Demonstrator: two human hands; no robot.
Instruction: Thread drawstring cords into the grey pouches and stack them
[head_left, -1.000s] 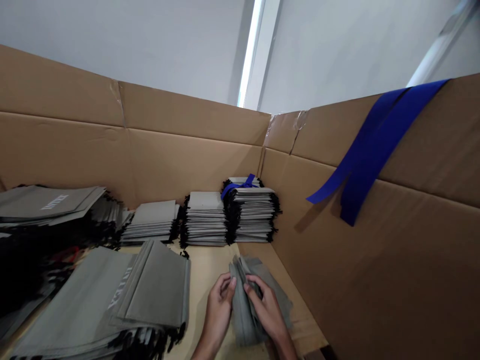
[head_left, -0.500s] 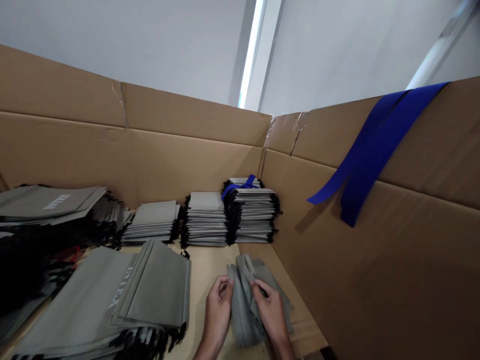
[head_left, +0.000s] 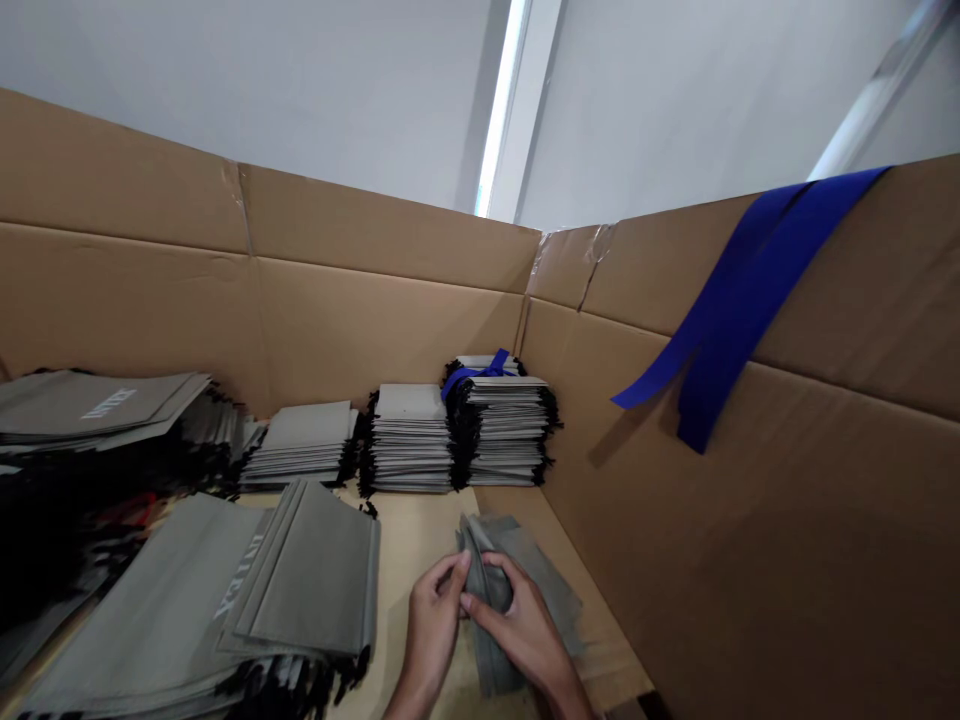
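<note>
Between my two hands stands a grey fabric bag [head_left: 491, 650], folded and bunched, possibly more than one layer. My left hand [head_left: 437, 607] pinches its left edge between thumb and fingers. On the other side my right hand [head_left: 517, 615] grips it, with the thumb reaching across toward the left hand. More flat grey cloth [head_left: 544, 575] lies behind and to the right of the right hand. Left of my hands, a pile of grey bags [head_left: 307, 575] with black cord ends and white lettering rests on the table [head_left: 420, 515].
Along the back stand stacks of folded grey bags [head_left: 409, 440], the rightmost stack [head_left: 506, 430] topped by a blue ribbon [head_left: 480, 372]. Another lettered pile [head_left: 97, 405] lies far left. Cardboard walls [head_left: 390, 320] enclose the back and right; blue strips [head_left: 750, 290] hang over the right wall.
My right hand has shifted left and closer to the left hand, its thumb now near the left fingers. The bag's folds are drawn together more tightly.
</note>
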